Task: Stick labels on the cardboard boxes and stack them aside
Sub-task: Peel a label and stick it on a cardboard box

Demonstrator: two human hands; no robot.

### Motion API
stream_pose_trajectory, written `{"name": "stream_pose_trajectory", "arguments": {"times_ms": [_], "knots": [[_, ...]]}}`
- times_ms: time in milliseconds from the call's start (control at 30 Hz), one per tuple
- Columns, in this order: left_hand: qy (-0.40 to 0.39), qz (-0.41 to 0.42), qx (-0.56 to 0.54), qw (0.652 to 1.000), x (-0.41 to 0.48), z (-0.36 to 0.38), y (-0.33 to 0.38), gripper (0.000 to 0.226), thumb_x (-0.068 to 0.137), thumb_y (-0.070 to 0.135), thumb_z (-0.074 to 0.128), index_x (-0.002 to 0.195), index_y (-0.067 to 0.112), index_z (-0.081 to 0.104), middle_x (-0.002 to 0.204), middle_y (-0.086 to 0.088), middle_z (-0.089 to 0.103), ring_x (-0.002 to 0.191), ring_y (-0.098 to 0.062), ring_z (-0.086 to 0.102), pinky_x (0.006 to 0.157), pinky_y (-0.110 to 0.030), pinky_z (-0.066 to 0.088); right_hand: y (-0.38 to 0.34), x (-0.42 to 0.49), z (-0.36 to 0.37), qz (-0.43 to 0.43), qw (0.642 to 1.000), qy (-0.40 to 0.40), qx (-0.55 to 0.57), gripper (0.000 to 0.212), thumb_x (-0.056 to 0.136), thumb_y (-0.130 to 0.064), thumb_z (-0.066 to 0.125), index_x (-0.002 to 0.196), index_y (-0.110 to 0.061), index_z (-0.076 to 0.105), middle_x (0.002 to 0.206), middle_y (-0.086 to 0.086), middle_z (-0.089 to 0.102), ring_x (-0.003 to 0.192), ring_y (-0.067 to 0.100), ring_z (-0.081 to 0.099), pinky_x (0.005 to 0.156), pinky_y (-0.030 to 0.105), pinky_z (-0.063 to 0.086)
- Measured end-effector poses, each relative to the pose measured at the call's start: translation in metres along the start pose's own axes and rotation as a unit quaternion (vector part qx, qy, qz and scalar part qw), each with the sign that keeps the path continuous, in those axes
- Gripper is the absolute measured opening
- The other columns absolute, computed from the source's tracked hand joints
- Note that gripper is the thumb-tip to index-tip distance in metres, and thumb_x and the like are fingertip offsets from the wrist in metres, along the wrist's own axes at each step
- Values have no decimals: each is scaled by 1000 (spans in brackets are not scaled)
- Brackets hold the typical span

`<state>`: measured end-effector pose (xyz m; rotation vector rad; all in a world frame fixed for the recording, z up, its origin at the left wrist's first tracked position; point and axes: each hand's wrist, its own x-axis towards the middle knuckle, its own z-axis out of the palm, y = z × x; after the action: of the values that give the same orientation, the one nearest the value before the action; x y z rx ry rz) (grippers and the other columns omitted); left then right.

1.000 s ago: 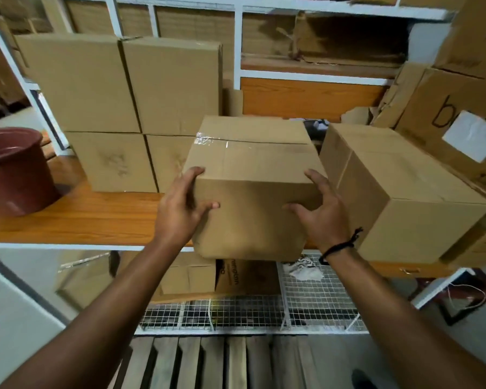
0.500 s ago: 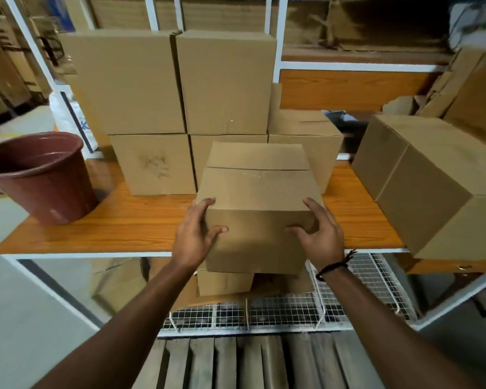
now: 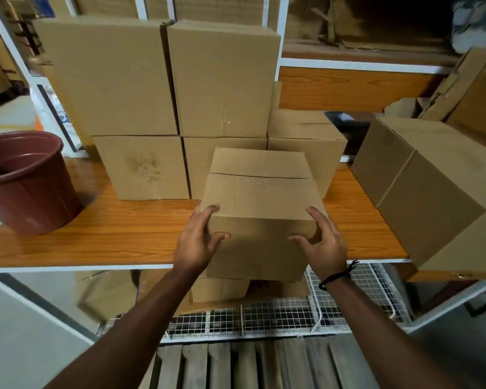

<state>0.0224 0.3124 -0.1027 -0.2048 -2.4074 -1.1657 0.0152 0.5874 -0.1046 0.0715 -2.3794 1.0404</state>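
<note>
Box [image 3: 260, 197] nearer shelf [image 3: 110, 237] | left hand [image 3: 197, 242], right hand [image 3: 324, 245]: grip clasps near corners, thumbs front

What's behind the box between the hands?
Stacked cardboard boxes on the wooden shelf: a lower box of the stack and a shorter box beside it. The near box covers their lower fronts and the shelf between.

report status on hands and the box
Left hand and right hand both grip the cardboard box by its near corners. Box held at the shelf front edge, no label visible. Stacked boxes close behind it, large box to the right.
</note>
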Motion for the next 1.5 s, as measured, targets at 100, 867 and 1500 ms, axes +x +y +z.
{"name": "stream_pose_trajectory", "arguments": {"times_ms": [100, 867, 1500], "knots": [[-4, 10, 6, 1000, 5, 1, -5, 61, 82, 38, 77, 133, 36, 43, 136, 0, 51, 118, -15, 50, 88, -47, 56, 5, 9, 0, -19, 999, -19, -28, 77, 67, -60, 72, 135, -29, 53, 140, 9, 51, 124, 28, 52, 84, 42, 56], [-57, -62, -147, 986, 59, -19, 5, 67, 76, 85, 46, 124, 42, 63, 138, 11, 55, 130, 4, 44, 97, -15, 39, 22, 122, -32, 89, 918, -313, 228, 90, 53, -96, 46, 128, -47, 48, 143, -14, 41, 126, 11, 44, 86, 23, 49], [-230, -223, -129, 938, 144, -26, 9, 87, 65, 37, 88, 143, 31, 49, 130, -2, 56, 120, -17, 55, 101, -28, 46, -12, 144, -5, 128, 939, -297, 114, 81, 82, -41, 72, 150, -28, 30, 155, -3, 31, 139, 17, 32, 111, 38, 33]]}}
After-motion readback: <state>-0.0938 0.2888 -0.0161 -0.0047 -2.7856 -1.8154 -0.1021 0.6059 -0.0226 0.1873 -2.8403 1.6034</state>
